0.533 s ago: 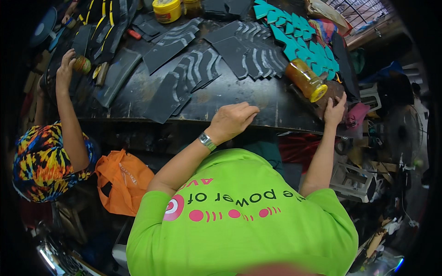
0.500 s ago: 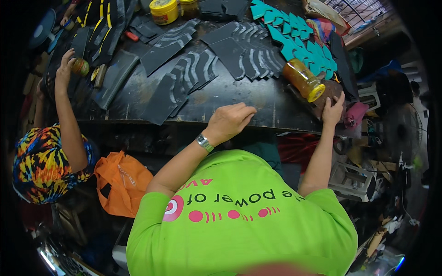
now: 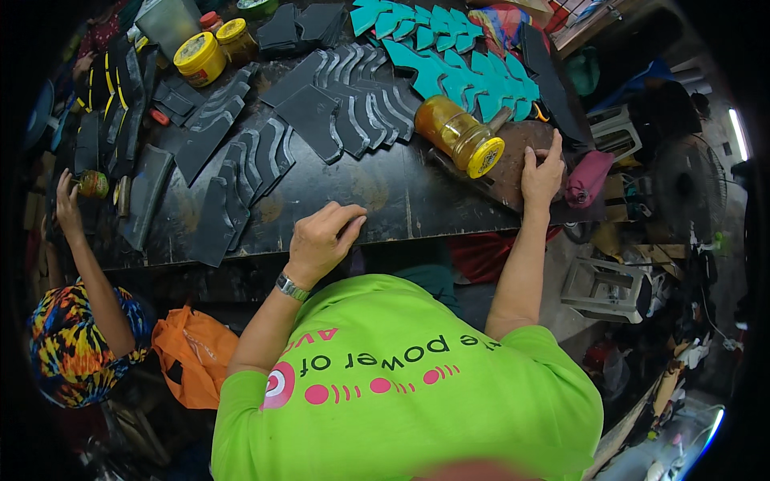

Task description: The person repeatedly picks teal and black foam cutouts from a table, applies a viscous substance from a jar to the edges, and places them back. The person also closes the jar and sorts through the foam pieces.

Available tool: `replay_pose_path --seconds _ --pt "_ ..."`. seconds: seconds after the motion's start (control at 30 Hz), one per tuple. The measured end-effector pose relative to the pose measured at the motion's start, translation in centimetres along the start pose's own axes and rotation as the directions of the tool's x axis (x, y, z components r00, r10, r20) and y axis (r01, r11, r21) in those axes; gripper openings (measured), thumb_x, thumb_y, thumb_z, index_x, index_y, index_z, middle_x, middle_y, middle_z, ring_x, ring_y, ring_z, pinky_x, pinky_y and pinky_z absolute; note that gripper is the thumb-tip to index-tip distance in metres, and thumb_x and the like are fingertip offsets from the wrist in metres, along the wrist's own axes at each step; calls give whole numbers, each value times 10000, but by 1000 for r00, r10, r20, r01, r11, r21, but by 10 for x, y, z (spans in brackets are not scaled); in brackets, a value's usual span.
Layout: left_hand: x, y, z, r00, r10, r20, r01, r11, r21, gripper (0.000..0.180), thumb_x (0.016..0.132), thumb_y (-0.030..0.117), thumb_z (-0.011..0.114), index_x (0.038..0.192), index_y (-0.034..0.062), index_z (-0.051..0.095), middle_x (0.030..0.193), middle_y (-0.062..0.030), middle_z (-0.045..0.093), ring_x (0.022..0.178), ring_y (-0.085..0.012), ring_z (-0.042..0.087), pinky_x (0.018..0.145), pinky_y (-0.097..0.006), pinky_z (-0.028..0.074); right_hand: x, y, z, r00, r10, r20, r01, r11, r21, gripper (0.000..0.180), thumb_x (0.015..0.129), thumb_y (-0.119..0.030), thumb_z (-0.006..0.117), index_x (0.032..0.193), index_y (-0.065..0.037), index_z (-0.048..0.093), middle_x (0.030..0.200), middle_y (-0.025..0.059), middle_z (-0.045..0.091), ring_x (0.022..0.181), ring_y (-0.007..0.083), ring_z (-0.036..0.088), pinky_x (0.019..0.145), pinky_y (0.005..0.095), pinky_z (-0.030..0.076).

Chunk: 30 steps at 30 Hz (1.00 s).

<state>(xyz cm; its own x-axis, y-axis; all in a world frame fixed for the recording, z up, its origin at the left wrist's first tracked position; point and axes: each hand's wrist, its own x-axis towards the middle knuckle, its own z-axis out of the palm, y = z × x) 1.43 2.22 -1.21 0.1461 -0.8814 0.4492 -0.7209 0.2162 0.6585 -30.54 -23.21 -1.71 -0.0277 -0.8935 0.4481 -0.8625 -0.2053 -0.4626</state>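
Note:
My left hand point(image 3: 324, 242), with a watch on its wrist, hovers by the table's near edge. Its fingers are curled in, the thumb a little apart from the forefinger, and nothing shows in it. To the right, my right hand point(image 3: 542, 178) lies with fingers stretched out on a dark brown slab point(image 3: 513, 148). Beside it a glass jar point(image 3: 453, 132) of amber stuff with a yellow lid lies tilted on its side, its lid toward me. Dark grey cut pieces point(image 3: 345, 100) with pale glue-like bands lie fanned in overlapping rows beyond my hands.
Teal cut pieces point(image 3: 465, 76) spread at the far right of the table point(image 3: 353, 188). Yellow tubs point(image 3: 199, 58) stand at the back left. At the left, another person's hand point(image 3: 68, 200) is at a small jar point(image 3: 93, 183). A pink pouch point(image 3: 589, 178) lies at the right edge.
The view has turned, so the table and its contents sit further left in the picture. My right hand stays on the slab, its fingers straighter. My left hand remains curled near the edge.

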Motion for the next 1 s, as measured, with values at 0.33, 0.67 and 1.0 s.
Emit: replay_pose_path --seconds 0.33,0.67,1.0 --pt "-2 -2 0 999 -9 37 7 999 50 94 895 136 739 968 82 716 795 -61 652 657 -248 656 588 -349 518 5 10 4 995 -100 -6 100 995 -18 727 845 -193 754 1506 -125 460 986 159 681 918 375 624 852 491 480" --pt "-8 -6 1 1000 19 6 -19 999 41 109 876 142 743 968 90 719 800 -58 646 697 -251 671 612 -349 540 -6 -53 -29 934 42 -354 196 768 609 583 955 -23 687 1480 -11 433 1058 82 659 951 148 622 840 277 501" --pt "-19 -4 -16 997 27 -67 -36 992 -121 127 858 65 758 982 61 731 797 -82 664 646 -254 645 576 -338 501 -116 -212 7 737 -628 250 154 515 843 666 896 33 694 1510 -97 473 1025 93 701 902 146 679 864 296 523"
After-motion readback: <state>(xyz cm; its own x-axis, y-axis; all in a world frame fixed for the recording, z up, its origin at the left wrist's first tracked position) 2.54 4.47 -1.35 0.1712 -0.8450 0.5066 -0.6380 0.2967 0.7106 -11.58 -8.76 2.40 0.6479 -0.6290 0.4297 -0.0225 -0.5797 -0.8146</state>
